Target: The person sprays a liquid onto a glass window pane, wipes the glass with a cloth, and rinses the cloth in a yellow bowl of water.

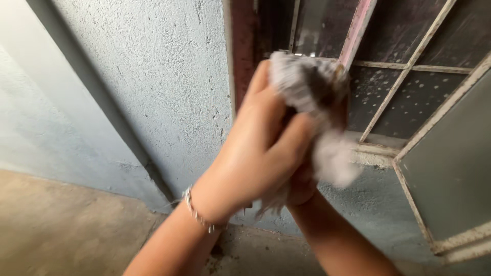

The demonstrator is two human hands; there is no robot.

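Both my hands are raised together in front of a window, bunched around a grey-white cloth point(307, 82). My left hand point(255, 148), with a thin bracelet on the wrist, covers the front of the cloth. My right hand point(303, 185) is mostly hidden behind the left; its fingers wrap the cloth from the far side. A loose end of the cloth hangs down at the right of my hands. The cloth is blurred.
A window with a pink-painted frame point(358, 30) and dusty dark panes point(409, 97) fills the upper right. An open window leaf point(450, 153) angles out at the right. Rough pale-blue plaster wall point(153, 76) is on the left, a concrete floor point(61, 225) below.
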